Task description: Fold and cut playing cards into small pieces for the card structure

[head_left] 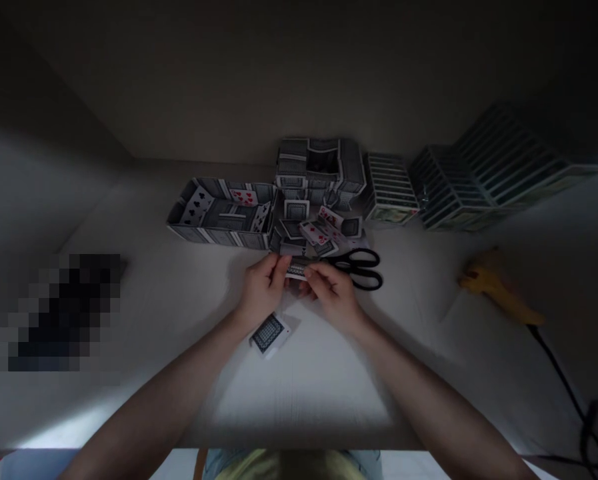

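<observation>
Between both hands, over the middle of the white table, is a playing card [297, 269] with a patterned back, bent or seen at a slant. My left hand [263, 288] pinches its left end, and my right hand [333, 293] pinches the right end. Just beyond the fingers lies a loose heap of playing cards [315, 233], some face up with red pips. Black-handled scissors [361, 267] rest beside my right hand, their blades partly hidden. Nearer to me, below my left wrist, another card or small stack [269, 335] lies back up.
An open box built of cards [219, 236] stands at the back left, with a card-built block [323, 167] beside it. Slatted card structures [391, 187] line the back right. A yellow glue gun [503, 293] with a black cord lies at right. A blurred dark object [69, 313] is at left.
</observation>
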### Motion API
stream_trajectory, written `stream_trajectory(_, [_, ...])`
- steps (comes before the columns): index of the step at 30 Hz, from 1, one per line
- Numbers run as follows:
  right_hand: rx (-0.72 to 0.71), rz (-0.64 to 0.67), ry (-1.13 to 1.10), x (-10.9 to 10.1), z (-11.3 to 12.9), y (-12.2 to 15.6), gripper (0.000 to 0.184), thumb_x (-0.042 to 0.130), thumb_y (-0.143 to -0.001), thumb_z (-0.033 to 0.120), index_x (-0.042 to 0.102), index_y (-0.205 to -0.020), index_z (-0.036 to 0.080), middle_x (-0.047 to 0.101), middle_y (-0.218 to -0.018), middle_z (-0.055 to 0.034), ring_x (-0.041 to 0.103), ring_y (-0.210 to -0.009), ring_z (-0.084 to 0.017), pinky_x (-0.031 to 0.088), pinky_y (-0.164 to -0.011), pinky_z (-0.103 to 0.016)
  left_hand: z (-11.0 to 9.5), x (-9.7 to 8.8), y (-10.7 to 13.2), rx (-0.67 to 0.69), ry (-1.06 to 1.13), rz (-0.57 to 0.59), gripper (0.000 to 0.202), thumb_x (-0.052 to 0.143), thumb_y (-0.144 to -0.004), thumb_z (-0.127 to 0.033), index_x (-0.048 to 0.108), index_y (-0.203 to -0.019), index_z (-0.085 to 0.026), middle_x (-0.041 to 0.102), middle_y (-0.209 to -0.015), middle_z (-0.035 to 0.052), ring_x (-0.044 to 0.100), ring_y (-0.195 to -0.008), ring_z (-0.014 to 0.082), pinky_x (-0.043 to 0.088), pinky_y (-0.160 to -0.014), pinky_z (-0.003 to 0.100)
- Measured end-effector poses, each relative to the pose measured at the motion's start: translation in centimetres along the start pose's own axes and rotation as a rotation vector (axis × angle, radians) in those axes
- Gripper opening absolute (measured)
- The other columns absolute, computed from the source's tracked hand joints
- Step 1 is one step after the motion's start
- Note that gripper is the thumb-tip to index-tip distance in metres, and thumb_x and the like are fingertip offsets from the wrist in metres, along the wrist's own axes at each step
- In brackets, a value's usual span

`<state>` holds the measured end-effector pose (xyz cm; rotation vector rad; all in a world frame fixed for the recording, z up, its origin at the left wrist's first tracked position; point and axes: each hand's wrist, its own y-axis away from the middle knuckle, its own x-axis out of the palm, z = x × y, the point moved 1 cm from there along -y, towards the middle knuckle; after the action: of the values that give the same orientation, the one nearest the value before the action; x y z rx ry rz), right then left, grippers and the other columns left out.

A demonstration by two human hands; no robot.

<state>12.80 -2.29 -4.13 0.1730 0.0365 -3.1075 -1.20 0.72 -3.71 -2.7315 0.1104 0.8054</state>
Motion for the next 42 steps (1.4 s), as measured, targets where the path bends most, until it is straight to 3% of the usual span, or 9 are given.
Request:
stream_trajectory(6, [0.019, 0.010, 0.046, 0.1, -0.8, -0.2, 0.014, 0.052, -0.079, 0.033, 0.057, -0.077, 0.020, 0.059, -0.063, 0.0003, 0.057, -0.054, -0.013, 0.045, -0.049, -0.022, -0.1, 0.3, 0.4, 0.220, -0.245, 0.018, 0.032, 0.043, -0.084, -0.032, 0.045, -0.056, -0.017, 0.047, -0.050, -0.0021, 0.044, -0.047, 0.0082, 0.029, -0.047, 0.021])
stream_trajectory(9, [0.024, 0.027, 0.031, 0.1, -0.9, -0.2, 0.012, 0.053, -0.079, 0.030, 0.056, -0.075, 0.020, 0.059, -0.061, 0.0011, 0.057, -0.053, -0.012, 0.045, -0.049, -0.022, -0.2, 0.3, 0.5, 0.263, -0.294, 0.006, 0.031, 0.043, -0.084, -0.031, 0.046, -0.056, -0.017, 0.049, -0.051, -0.0012, 0.045, -0.048, 0.0089, 0.031, -0.049, 0.022])
stream_trajectory(17, [0.096, -0.002, -0.018, 0.1, 0.0, 0.1, 0.009, 0.053, -0.073, 0.023, 0.052, -0.066, 0.019, 0.057, -0.053, 0.0035, 0.052, -0.045, -0.010, 0.042, -0.045, -0.021, -0.2, 0.0, 0.4, 0.235, -0.257, -0.020, 0.030, 0.043, -0.084, -0.032, 0.048, -0.058, -0.017, 0.048, -0.051, -0.0016, 0.044, -0.048, 0.0086, 0.031, -0.049, 0.022])
stream_trajectory(23, [0.094, -0.045, -0.037, -0.1, 0.1, 0.0, 0.007, 0.051, -0.068, 0.018, 0.050, -0.061, 0.018, 0.049, -0.046, 0.0060, 0.044, -0.040, -0.008, 0.034, -0.040, -0.019, 0.0, -0.2, 0.1, 0.092, -0.172, -0.077, 0.034, 0.044, -0.084, -0.035, 0.044, -0.055, -0.017, 0.041, -0.046, -0.0042, 0.038, -0.044, 0.0074, 0.026, -0.044, 0.021])
stream_trajectory(30, [0.076, -0.064, -0.104, -0.2, 0.5, 0.1, 0.012, 0.053, -0.074, 0.030, 0.055, -0.074, 0.018, 0.054, -0.059, 0.0024, 0.048, -0.048, -0.009, 0.040, -0.044, -0.020, 1.1, -0.4, -0.9, -0.104, -0.005, -0.157, 0.039, 0.040, -0.085, -0.040, 0.045, -0.054, -0.017, 0.046, -0.045, -0.0037, 0.044, -0.044, 0.0078, 0.031, -0.044, 0.020])
stream_trajectory(34, [0.038, -0.046, 0.010, 0.0, 0.1, 0.1, 0.019, 0.054, -0.077, 0.037, 0.054, -0.084, 0.020, 0.054, -0.062, 0.0024, 0.048, -0.049, -0.009, 0.039, -0.045, -0.020, 0.9, -0.6, -0.7, -0.053, -0.028, -0.097, 0.037, 0.043, -0.085, -0.039, 0.046, -0.055, -0.017, 0.049, -0.047, -0.0034, 0.046, -0.045, 0.0079, 0.033, -0.046, 0.020])
stream_trajectory(42, [-0.013, -0.014, 0.171, 0.1, -0.1, 0.1, 0.019, 0.047, -0.082, 0.032, 0.050, -0.068, 0.019, 0.046, -0.051, 0.0041, 0.042, -0.045, -0.009, 0.031, -0.043, -0.021, 0.4, -0.3, -0.3, 0.041, -0.047, 0.077, 0.032, 0.043, -0.085, -0.036, 0.049, -0.060, -0.017, 0.053, -0.052, -0.0027, 0.048, -0.049, 0.0082, 0.034, -0.048, 0.020])
